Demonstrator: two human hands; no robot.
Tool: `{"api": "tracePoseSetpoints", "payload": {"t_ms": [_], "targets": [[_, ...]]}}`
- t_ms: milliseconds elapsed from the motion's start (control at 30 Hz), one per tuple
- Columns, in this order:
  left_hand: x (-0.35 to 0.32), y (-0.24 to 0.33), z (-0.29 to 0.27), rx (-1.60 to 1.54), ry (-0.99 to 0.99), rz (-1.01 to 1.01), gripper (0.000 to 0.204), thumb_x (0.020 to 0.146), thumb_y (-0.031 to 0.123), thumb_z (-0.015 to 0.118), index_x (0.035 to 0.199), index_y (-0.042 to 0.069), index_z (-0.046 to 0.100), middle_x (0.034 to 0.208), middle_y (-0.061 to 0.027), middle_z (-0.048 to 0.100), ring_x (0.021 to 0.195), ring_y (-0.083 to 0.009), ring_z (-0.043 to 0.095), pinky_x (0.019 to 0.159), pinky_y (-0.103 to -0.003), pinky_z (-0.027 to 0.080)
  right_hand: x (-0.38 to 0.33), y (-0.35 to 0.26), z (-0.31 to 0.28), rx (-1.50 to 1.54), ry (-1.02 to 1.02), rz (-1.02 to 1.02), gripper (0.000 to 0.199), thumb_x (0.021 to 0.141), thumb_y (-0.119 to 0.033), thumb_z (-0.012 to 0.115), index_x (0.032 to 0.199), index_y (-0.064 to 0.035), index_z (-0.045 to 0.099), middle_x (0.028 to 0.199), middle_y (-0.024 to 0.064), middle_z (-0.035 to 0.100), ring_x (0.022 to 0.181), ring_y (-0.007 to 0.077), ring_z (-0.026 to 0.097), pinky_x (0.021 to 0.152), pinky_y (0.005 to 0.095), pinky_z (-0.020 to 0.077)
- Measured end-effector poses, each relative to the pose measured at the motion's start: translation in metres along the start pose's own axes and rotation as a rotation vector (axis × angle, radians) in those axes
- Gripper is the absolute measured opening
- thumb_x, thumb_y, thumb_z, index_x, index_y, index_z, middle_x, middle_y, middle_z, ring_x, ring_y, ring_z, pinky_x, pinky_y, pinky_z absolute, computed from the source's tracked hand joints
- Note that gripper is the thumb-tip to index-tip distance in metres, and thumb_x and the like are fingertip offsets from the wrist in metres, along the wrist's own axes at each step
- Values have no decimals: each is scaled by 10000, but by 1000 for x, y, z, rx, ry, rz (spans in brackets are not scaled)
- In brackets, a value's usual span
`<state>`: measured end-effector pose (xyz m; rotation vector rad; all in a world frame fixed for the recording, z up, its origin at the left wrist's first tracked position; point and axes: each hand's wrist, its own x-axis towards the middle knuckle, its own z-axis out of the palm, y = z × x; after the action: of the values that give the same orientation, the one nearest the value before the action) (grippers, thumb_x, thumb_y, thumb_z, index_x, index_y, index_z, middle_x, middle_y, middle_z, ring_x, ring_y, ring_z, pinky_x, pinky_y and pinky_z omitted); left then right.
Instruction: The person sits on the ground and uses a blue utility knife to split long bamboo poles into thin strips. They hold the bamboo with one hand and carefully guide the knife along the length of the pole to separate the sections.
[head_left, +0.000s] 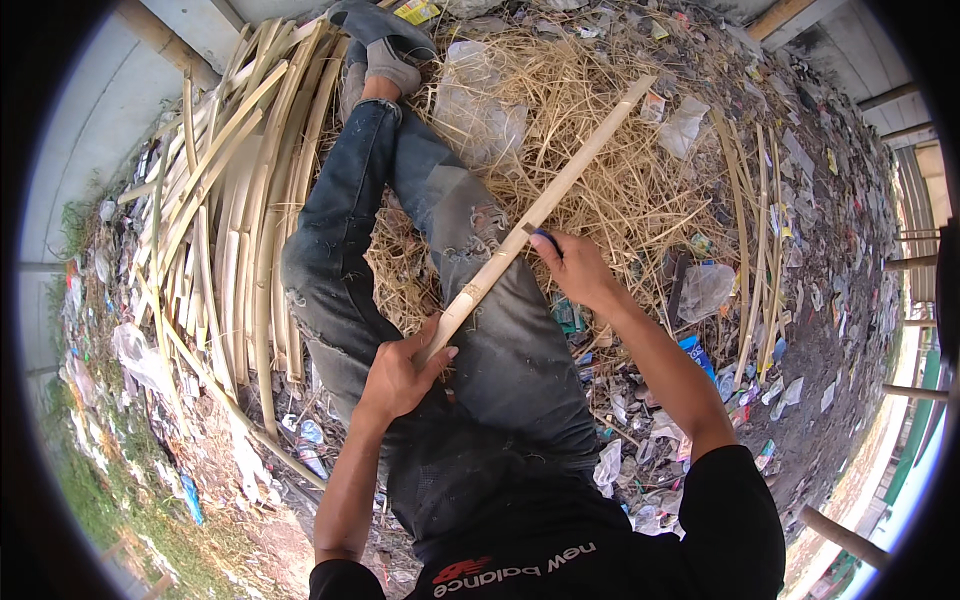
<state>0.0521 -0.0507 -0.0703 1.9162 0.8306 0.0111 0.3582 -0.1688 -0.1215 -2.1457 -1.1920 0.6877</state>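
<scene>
The left hand (400, 372) is closed around the near end of a long bamboo strip (545, 205), thumb laid along its edge, just above the lap. The strip runs up and to the right, crossing the knee of the blue jeans (340, 230) and ending over the straw. The right hand (578, 268) sits against the strip's middle, fingers curled tight on a small knife (545, 238) whose dark blue handle shows at the knuckles; how the blade meets the strip cannot be made out. Both forearms come in from the lower edge, the right one wearing a black sleeve (735, 500).

The legs stretch away from the body, crossed at the ankles, with grey shoes (385, 45) at the far end. Close along the left leg lies a thick stack of split bamboo slats (240, 200), leaving little room on that side. A heap of dry straw (620, 180) fills the ground beyond the knees and to the right, with a clear plastic bag (475, 105) on it. More thin bamboo slats (755, 250) lie at the straw's right edge. Scraps of litter (640, 410) cover the dirt ground all around. A grey wall (90, 110) closes the far left.
</scene>
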Motion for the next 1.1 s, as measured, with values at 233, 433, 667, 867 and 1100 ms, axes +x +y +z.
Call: {"api": "tracePoseSetpoints", "payload": {"t_ms": [233, 433, 667, 867, 1100], "targets": [[-42, -18, -34, -82, -99, -110, 587, 953, 221, 775, 1404, -96, 574, 1196, -240, 742, 1093, -140, 660, 957, -312, 511, 15, 7, -18, 8, 173, 94, 591, 1083, -518, 472, 943, 12, 694, 672, 242, 640, 658, 434, 661, 622, 527, 504], [-61, -11, -51, -60, -131, -226, 572, 942, 196, 781, 1398, -90, 584, 1228, -244, 731, 1130, -148, 652, 994, -297, 492, -28, -17, 20, -134, -84, -194, 547, 1084, -479, 491, 908, 3, 679, 652, 246, 632, 635, 474, 639, 625, 534, 508], [-86, -53, -67, -229, -172, -228, 527, 963, 189, 771, 1384, -82, 606, 1037, -135, 743, 990, -93, 623, 887, -280, 512, 22, 17, -24, -68, 116, 165, 555, 1083, -472, 492, 887, 7, 695, 653, 247, 634, 630, 454, 646, 626, 539, 513], [-88, -71, -80, -473, -334, -485, 434, 985, 193, 740, 1329, -61, 665, 658, 24, 549, 599, -50, 480, 542, -263, 400, -17, -22, 22, -199, -60, -226, 624, 1098, -525, 422, 952, 17, 694, 658, 233, 643, 666, 445, 673, 626, 520, 525], [-114, -102, -92, -331, -287, -410, 355, 957, 174, 760, 1238, -42, 731, 631, 36, 538, 570, -46, 429, 510, -278, 366, 31, -7, -31, -174, 13, 136, 671, 1093, -553, 405, 931, 12, 729, 661, 232, 654, 670, 441, 681, 637, 532, 533]]}}
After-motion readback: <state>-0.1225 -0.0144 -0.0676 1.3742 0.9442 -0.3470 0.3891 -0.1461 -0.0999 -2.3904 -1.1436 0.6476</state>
